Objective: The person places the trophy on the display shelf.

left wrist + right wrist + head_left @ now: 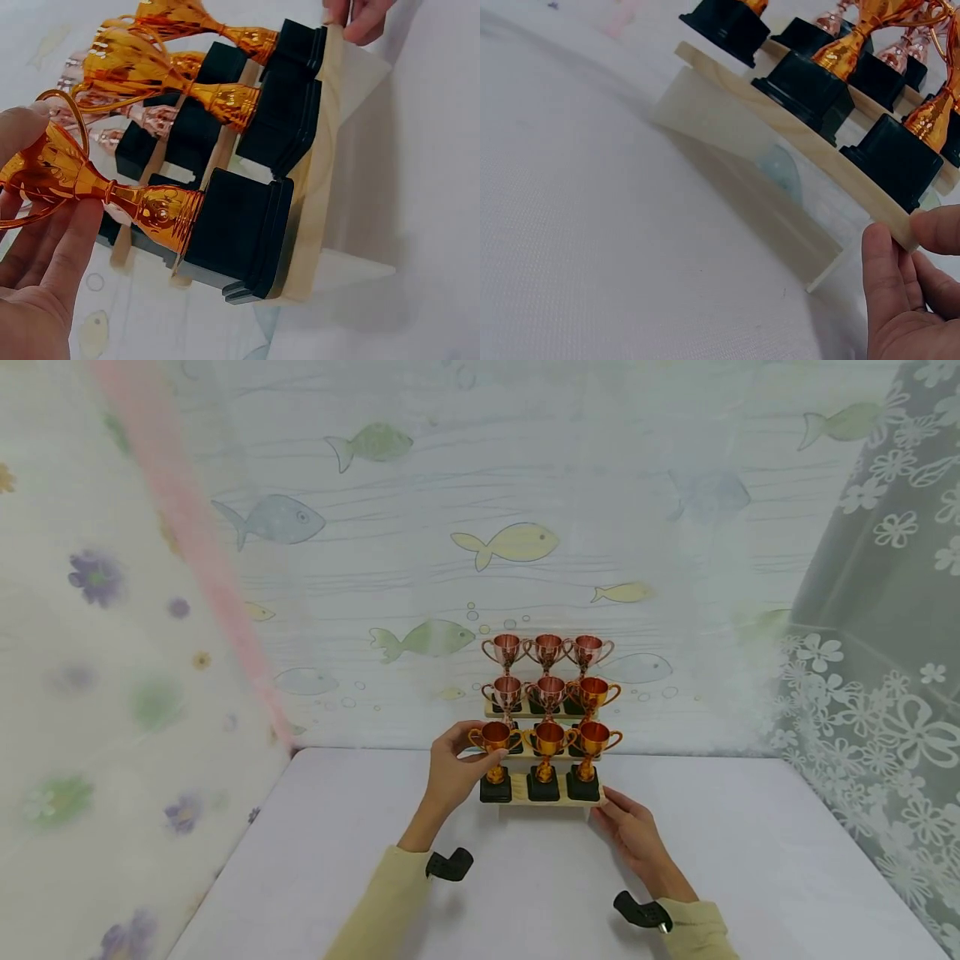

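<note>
A three-tier stand with pale wooden shelves (pixel 780 124) and white supports (pixel 705 112) holds several small trophy cups on black square bases. My left hand (pixel 450 772) grips a gold trophy (pixel 161 214) by its cup, thumb near one handle and fingers beneath the bowl. That trophy's black base (pixel 495 791) is right at the left end of the front shelf. Beside it stand two more gold trophies, a middle one (pixel 543 768) and a right one (pixel 583 768). At the front shelf's right end, my right hand (pixel 633 835) pinches the wooden edge between thumb and fingers.
Behind stand rose-coloured trophies (pixel 506 692) and one gold trophy (pixel 592 693) on the upper tiers. The stand is near the back of a white-covered table (pixel 360 827), against a fish-print curtain (pixel 420 577). A lace-patterned curtain (pixel 885 677) hangs at the right.
</note>
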### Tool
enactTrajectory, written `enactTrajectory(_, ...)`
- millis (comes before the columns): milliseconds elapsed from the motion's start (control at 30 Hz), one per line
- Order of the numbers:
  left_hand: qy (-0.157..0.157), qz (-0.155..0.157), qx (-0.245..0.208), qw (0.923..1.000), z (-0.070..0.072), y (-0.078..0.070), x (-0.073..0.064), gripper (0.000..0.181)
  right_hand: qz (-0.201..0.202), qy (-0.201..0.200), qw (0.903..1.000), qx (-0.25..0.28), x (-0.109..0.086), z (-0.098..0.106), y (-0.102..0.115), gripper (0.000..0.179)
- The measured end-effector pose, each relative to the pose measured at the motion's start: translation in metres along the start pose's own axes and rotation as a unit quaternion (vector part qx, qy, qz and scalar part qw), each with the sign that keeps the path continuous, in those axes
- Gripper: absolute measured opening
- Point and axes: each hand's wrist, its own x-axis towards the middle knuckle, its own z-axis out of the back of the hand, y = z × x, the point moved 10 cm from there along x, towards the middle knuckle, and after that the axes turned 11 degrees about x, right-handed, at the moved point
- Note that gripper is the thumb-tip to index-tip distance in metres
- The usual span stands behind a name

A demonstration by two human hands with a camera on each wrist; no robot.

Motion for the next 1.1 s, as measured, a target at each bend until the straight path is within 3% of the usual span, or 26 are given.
enactTrajectory(133,-0.004,-0.006,0.004,1.0,-0.002,-0.013,-0.005,0.039,0.001,0.001,1.0,0.003,0.0,0.0,0.001,0.053)
enactTrajectory(700,-0.008,0.016,-0.003,0.9998,-0.01,-0.013,-0.006,0.042,0.0,0.003,1.0,0.006,-0.001,0.001,-0.001,0.052)
enactTrajectory(967,-0.01,0.021,-0.017,0.9996,-0.012,-0.01,-0.008,0.044,0.001,0.003,1.0,0.006,0.0,0.002,-0.001,0.053)
enactTrajectory(1100,-0.018,0.023,-0.018,0.9994,-0.017,0.005,-0.005,0.045,0.002,0.002,1.0,0.008,0.0,0.002,-0.001,0.052)
